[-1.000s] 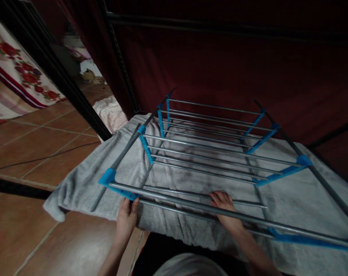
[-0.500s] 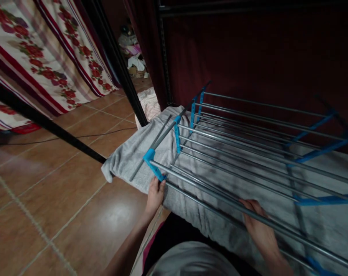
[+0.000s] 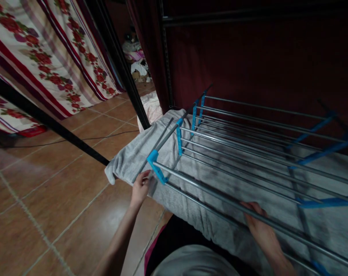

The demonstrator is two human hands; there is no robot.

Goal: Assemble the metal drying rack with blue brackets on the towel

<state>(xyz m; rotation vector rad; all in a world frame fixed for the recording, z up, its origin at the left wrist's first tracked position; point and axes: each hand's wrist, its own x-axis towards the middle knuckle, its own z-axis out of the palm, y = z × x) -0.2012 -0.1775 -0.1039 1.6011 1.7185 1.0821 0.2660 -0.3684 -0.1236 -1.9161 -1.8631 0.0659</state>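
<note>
A clothes drying rack (image 3: 220, 135) with grey metal tubes and blue plastic joints stands on a grey blanket (image 3: 188, 209). My right hand (image 3: 261, 228) reaches under its front upper tube and closes around the lower front tube; some fingers are hidden. My left hand (image 3: 139, 188) is off the rack, just left of the blue corner joint (image 3: 156, 166). Its fingers are loosely bent and apart, with nothing visible in them. Beside those fingertips lies the lower end of a thin grey rod (image 3: 162, 135), which slants along the rack's left side.
Black metal posts (image 3: 122, 65) and a slanting black bar (image 3: 61, 132) frame the left side. Beyond are a tiled floor (image 3: 87, 188), a dark cable (image 3: 113, 135) and a flowered curtain (image 3: 53, 73). Dark red cloth (image 3: 248, 57) hangs behind the rack.
My left hand has let go of the rack's blue corner joint and moved left and slightly up. My right hand stays at the front tubes. The view has shifted slightly.
</note>
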